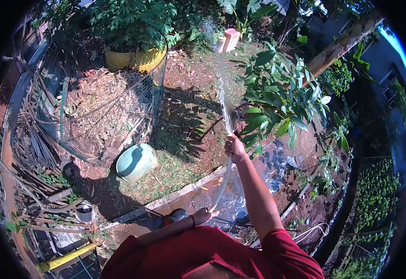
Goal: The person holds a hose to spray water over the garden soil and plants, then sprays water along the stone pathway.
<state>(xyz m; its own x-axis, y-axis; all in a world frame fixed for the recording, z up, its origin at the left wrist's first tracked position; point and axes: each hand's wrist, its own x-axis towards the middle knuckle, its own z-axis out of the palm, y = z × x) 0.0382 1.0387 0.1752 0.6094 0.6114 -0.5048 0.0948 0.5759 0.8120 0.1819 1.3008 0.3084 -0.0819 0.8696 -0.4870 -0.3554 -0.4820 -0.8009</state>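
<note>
My right hand is wrapped round the front end of a pale garden hose, held out ahead of me. A jet of water shoots forward from that end, past the leafy plant on the right. Lower down and close to my body, my left hand is closed on the same hose where it comes back toward my waist. A dark band circles my left wrist. The rest of the hose behind that hand is hidden.
A green tub lies tipped on the grass. Netting rings a heap of dry leaves near a yellow planter. A concrete edge borders wet ground. A black bucket and branches stand left; a leaning trunk is right.
</note>
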